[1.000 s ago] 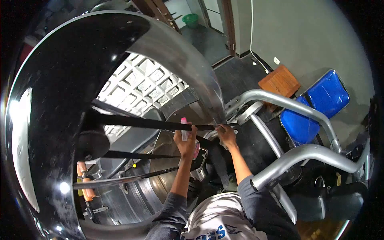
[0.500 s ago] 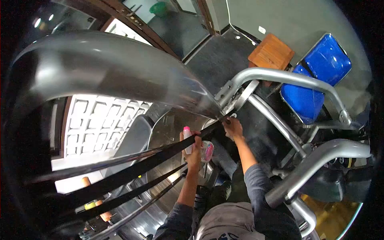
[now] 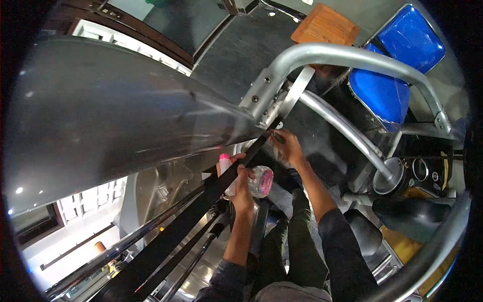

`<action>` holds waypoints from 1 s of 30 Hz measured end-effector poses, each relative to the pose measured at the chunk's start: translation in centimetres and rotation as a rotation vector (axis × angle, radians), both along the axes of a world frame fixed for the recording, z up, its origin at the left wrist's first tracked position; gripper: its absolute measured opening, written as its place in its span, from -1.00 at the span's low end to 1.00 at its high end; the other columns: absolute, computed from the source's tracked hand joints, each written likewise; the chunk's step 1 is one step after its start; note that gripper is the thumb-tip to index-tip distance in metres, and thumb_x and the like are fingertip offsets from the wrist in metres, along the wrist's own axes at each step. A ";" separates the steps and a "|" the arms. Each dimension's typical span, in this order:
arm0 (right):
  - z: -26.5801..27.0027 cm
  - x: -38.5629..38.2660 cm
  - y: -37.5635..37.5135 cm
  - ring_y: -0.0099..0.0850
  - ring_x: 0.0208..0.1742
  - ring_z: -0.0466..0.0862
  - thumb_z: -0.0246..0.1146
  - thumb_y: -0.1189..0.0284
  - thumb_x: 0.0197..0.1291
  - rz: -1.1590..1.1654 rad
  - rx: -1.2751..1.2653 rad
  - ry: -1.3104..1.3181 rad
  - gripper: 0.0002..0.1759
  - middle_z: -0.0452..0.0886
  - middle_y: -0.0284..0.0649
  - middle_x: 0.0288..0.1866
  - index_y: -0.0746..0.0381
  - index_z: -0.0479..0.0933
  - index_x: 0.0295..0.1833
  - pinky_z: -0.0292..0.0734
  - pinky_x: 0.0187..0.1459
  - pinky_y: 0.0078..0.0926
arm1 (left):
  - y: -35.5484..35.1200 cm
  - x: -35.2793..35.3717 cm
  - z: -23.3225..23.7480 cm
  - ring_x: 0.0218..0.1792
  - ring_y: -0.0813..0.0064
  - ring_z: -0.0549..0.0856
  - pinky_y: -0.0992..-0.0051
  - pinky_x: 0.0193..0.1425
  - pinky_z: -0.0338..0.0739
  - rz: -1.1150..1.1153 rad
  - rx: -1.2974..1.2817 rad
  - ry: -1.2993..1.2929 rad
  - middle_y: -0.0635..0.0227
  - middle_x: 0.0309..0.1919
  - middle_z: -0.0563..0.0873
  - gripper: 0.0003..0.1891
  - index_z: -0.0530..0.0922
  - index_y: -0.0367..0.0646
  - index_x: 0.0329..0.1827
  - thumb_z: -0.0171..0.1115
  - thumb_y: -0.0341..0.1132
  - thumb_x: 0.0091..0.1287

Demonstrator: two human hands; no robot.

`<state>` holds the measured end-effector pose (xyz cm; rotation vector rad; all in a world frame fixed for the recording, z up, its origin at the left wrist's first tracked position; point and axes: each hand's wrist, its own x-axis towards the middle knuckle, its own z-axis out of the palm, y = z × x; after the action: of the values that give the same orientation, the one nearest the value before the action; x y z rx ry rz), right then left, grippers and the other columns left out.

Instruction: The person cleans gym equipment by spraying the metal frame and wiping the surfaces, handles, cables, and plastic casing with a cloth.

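My left hand [image 3: 237, 183] is closed around a spray bottle with a white head, a pink nozzle and a clear body [image 3: 262, 182] bearing a pink label. It is beside a flat black belt [image 3: 201, 209], which runs diagonally up to a silver metal frame and hides part of the bottle's head. My right hand [image 3: 288, 148] is closed at the upper end of the belt, by the frame joint. Something small and dark shows at its fingertips; I cannot make out what it is.
A large grey tube [image 3: 136, 100] fills the upper left. Silver bent bars [image 3: 352, 55] of the machine arch on the right. Behind them stand a wooden stool [image 3: 327, 25] and a blue folding chair [image 3: 382, 90]. Below left run metal rods [image 3: 146, 236].
The view has shifted closer, and the grey tube looks larger. Both hands appear slightly further left in the picture. The left hand still holds the spray bottle; the right stays at the belt's upper end.
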<state>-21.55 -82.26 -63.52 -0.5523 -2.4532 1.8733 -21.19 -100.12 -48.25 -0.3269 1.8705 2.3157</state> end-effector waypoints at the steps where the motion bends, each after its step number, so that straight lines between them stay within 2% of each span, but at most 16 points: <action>1: -1.0 -0.6 0.7 -0.19 -0.04 0.70 0.36 0.21 0.26 0.006 0.082 0.002 -0.61 0.64 -0.12 -0.15 0.18 0.65 0.12 0.53 0.01 -0.29 | 0.0 0.0 -1.2 -0.38 0.60 0.56 0.51 -0.21 0.50 0.003 0.017 -0.074 0.22 0.02 0.62 -0.72 0.34 -0.23 0.14 0.16 -0.46 0.45; 4: -3.3 -1.9 2.0 -0.17 -0.04 0.69 0.28 0.16 0.32 -0.047 0.089 -0.202 -0.62 0.64 -0.11 -0.14 0.12 0.64 0.14 0.54 0.03 -0.26 | 1.6 0.1 -2.4 -0.38 0.60 0.55 0.50 -0.20 0.51 0.043 0.114 -0.030 0.22 0.03 0.62 -0.71 0.34 -0.23 0.16 0.14 -0.48 0.44; 5: -6.4 -2.7 2.6 -0.13 -0.02 0.69 0.24 0.13 0.35 -0.017 0.248 -0.236 -0.64 0.65 -0.10 -0.09 0.03 0.64 0.14 0.56 0.05 -0.18 | 2.1 -0.1 -2.3 -0.40 0.57 0.53 0.39 -0.08 0.54 0.025 0.069 -0.003 0.31 -0.14 0.60 -0.69 0.37 -0.16 0.25 0.11 -0.37 0.51; 9: -6.2 -3.8 2.6 -0.07 0.00 0.68 0.23 0.12 0.34 -0.093 0.370 -0.249 -0.65 0.66 -0.09 0.00 -0.04 0.64 0.15 0.56 0.07 -0.11 | 2.4 0.2 -3.3 -0.41 0.56 0.51 0.40 -0.09 0.53 0.064 0.032 0.017 0.34 -0.23 0.59 -0.72 0.39 -0.17 0.22 0.11 -0.36 0.51; 11: -7.0 -4.0 2.5 -0.08 0.09 0.67 0.23 0.11 0.35 -0.132 0.338 -0.419 -0.65 0.66 -0.10 0.08 -0.04 0.65 0.15 0.55 0.13 -0.12 | 1.3 0.5 -4.9 -0.44 0.57 0.56 0.46 -0.23 0.53 0.011 0.114 -0.052 0.12 0.03 0.62 -0.75 0.36 -0.25 0.09 0.14 -0.55 0.41; 12: -8.1 -3.8 2.9 -0.08 0.09 0.67 0.23 0.11 0.35 -0.133 0.337 -0.419 -0.65 0.66 -0.10 0.08 -0.04 0.65 0.15 0.55 0.13 -0.12 | 1.2 0.4 -4.4 -0.44 0.57 0.56 0.46 -0.23 0.53 0.010 0.113 -0.052 0.12 0.03 0.62 -0.75 0.36 -0.25 0.09 0.14 -0.55 0.41; 14: -10.6 -3.2 4.0 -0.07 0.16 0.65 0.23 0.09 0.34 0.112 0.239 -0.065 -0.61 0.66 -0.13 0.16 -0.04 0.62 0.19 0.53 0.19 -0.18 | 1.4 0.3 -3.0 -0.46 0.56 0.54 0.47 -0.24 0.52 0.089 0.061 -0.274 0.08 0.04 0.61 -0.73 0.36 -0.25 0.05 0.12 -0.64 0.34; 15: -10.1 -3.1 4.2 -0.07 0.16 0.65 0.23 0.09 0.34 0.113 0.238 -0.069 -0.61 0.66 -0.13 0.16 -0.04 0.62 0.19 0.53 0.19 -0.18 | 1.1 0.4 -3.5 -0.46 0.56 0.54 0.47 -0.24 0.52 0.090 0.060 -0.278 0.08 0.04 0.61 -0.73 0.36 -0.25 0.05 0.12 -0.64 0.34; 17: -8.6 -2.9 4.6 -0.06 0.20 0.63 0.24 0.08 0.34 0.161 -0.164 -0.145 -0.56 0.64 -0.14 0.21 -0.03 0.59 0.26 0.51 0.22 -0.19 | 0.4 0.4 -4.9 -0.47 0.57 0.53 0.50 -0.25 0.51 0.011 0.050 -0.141 0.09 0.04 0.61 -0.70 0.36 -0.26 0.06 0.09 -0.68 0.30; 21: -10.1 -2.9 4.8 -0.26 0.09 0.67 0.22 0.13 0.38 0.128 0.010 -0.212 -0.56 0.71 -0.14 0.07 0.06 0.59 0.27 0.51 0.17 -0.32 | 0.7 0.4 -4.3 -0.47 0.58 0.53 0.53 -0.27 0.49 0.000 0.011 -0.126 0.09 0.05 0.61 -0.70 0.36 -0.27 0.04 0.07 -0.69 0.29; 23: -10.1 -2.8 4.5 -0.32 0.08 0.66 0.19 0.02 0.37 -0.057 0.201 -0.284 -0.51 0.71 -0.23 0.08 0.05 0.60 0.26 0.50 0.18 -0.31 | 1.1 0.2 -3.9 -0.46 0.60 0.53 0.55 -0.29 0.48 0.015 0.042 -0.110 0.09 0.07 0.60 -0.73 0.37 -0.26 0.03 0.07 -0.67 0.31; 24: -10.2 -2.9 4.2 -0.32 0.08 0.66 0.19 0.02 0.37 -0.056 0.200 -0.284 -0.51 0.71 -0.23 0.08 0.05 0.60 0.26 0.50 0.18 -0.31 | 1.4 -0.1 -3.2 -0.46 0.60 0.53 0.55 -0.29 0.48 0.015 0.041 -0.110 0.09 0.07 0.60 -0.73 0.37 -0.26 0.03 0.07 -0.67 0.31; 26: -10.6 -2.8 3.4 -0.13 0.22 0.63 0.26 -0.07 0.26 -0.191 0.142 -0.410 -0.38 0.67 -0.06 0.15 -0.01 0.53 0.34 0.46 0.27 -0.18 | 2.0 -0.7 -1.6 -0.47 0.63 0.53 0.55 -0.31 0.48 0.010 0.003 -0.046 0.07 0.08 0.62 -0.74 0.38 -0.25 0.04 0.09 -0.63 0.32; 27: -11.4 -2.5 2.9 -0.13 0.22 0.63 0.26 -0.07 0.26 -0.192 0.143 -0.413 -0.38 0.67 -0.06 0.15 -0.01 0.53 0.34 0.46 0.27 -0.18 | 1.9 -0.6 -1.6 -0.47 0.63 0.53 0.55 -0.31 0.48 0.009 0.004 -0.049 0.07 0.08 0.62 -0.74 0.38 -0.25 0.04 0.09 -0.63 0.32; 29: -13.4 -1.7 1.8 -0.24 -0.09 0.68 0.16 -0.03 0.38 -0.388 -0.181 -0.292 -0.44 0.70 -0.22 0.02 0.17 0.57 0.24 0.58 0.04 -0.31 | 1.6 -0.6 -1.5 -0.48 0.64 0.54 0.56 -0.33 0.48 0.016 -0.081 -0.067 0.08 0.07 0.66 -0.75 0.40 -0.25 0.06 0.11 -0.58 0.34; 30: -12.8 -1.1 1.7 -0.24 -0.09 0.68 0.16 -0.03 0.38 -0.390 -0.178 -0.289 -0.44 0.70 -0.22 0.02 0.17 0.57 0.24 0.58 0.04 -0.31 | 1.4 -0.6 -1.5 -0.48 0.64 0.54 0.56 -0.33 0.48 0.014 -0.078 -0.064 0.08 0.07 0.66 -0.75 0.40 -0.25 0.06 0.11 -0.58 0.34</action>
<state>-22.61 -80.54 -76.30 -1.2858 -2.1173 1.9615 -21.82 -98.70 -49.77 -0.4203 1.9374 2.2173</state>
